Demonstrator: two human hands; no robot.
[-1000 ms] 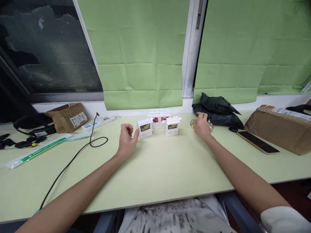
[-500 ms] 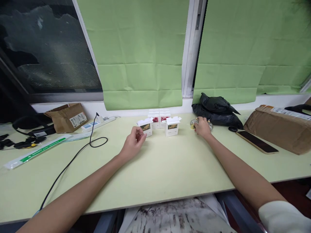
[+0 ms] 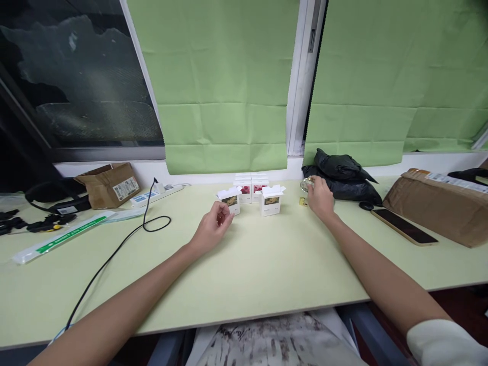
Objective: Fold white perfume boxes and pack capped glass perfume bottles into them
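Two small white boxes with open top flaps stand mid-table, the left box and the right box. Two closed boxes with red pictures stand behind them. My left hand has its fingers curled, pinching the left box's lower front corner. My right hand is closed round a small clear glass bottle, raised a little off the table beside a black bag. A small gold piece lies on the table just left of that hand.
A crumpled black bag, a phone and a brown parcel lie to the right. On the left are a torn brown packet, a power strip with a black cable, headphones and a long plastic sleeve.
My left hand moved right and closed on the left box's corner. My right hand closed on the glass bottle and lifted it slightly, leaving the gold piece on the table.
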